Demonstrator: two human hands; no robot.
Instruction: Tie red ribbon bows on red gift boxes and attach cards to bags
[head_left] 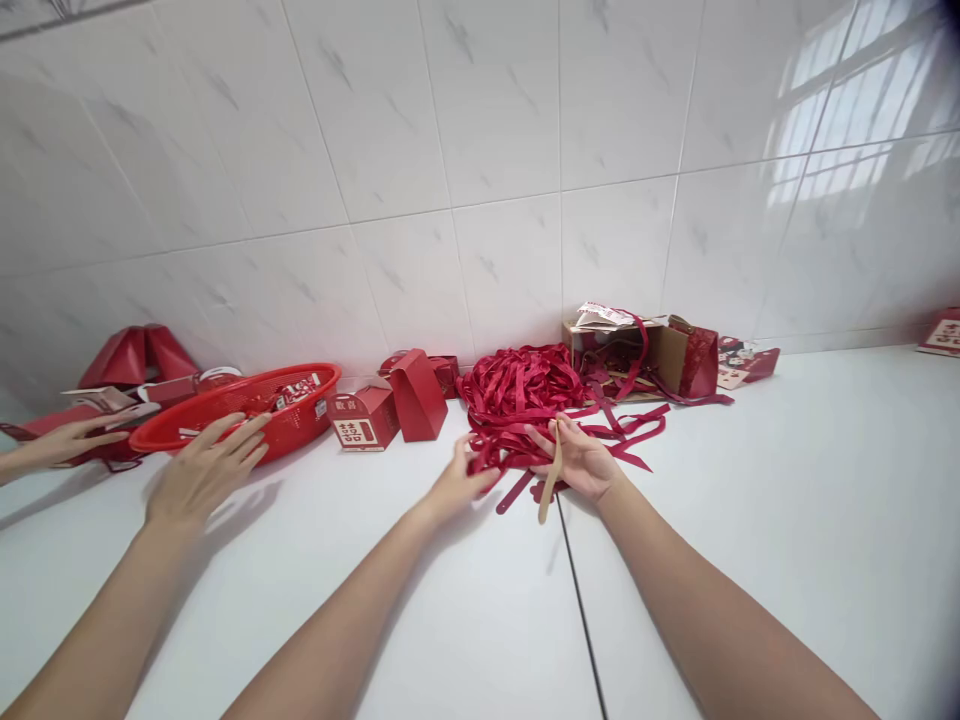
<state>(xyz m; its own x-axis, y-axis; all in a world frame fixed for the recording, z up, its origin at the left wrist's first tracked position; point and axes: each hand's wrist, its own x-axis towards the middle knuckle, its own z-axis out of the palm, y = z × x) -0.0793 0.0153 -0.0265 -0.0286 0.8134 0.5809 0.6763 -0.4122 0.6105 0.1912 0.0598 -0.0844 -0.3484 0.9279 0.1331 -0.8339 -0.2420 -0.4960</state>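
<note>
Far left: I see a co-worker's hand (67,445) at the dark red pieces beside the basket, with red folded boxes (120,358) behind, against the wall.
Red basket: The red basket (311,438) is tilted, printed pieces inside; another co-worker's hand (206,470) reaches over its near rim.
Small boxes: Right of it I have a printed red box (364,420) and, just beside, a taller plain red box (418,397).
My left hand: My left hand (457,482) touches the near left edge of the ribbon heap, thumb and fingers around some loops; I cannot tell whether they are clenched.
Ribbon heap: The red ribbon heap (521,378) sits mid-table, loose ends spilling toward me.
My right hand: My right hand (581,458), palm turned up, grasps a tan strip (551,485) that hangs down past the fingers.
Right side: An open carton (667,360) holds more strips; a printed red piece (750,365) lies beside it.
</note>
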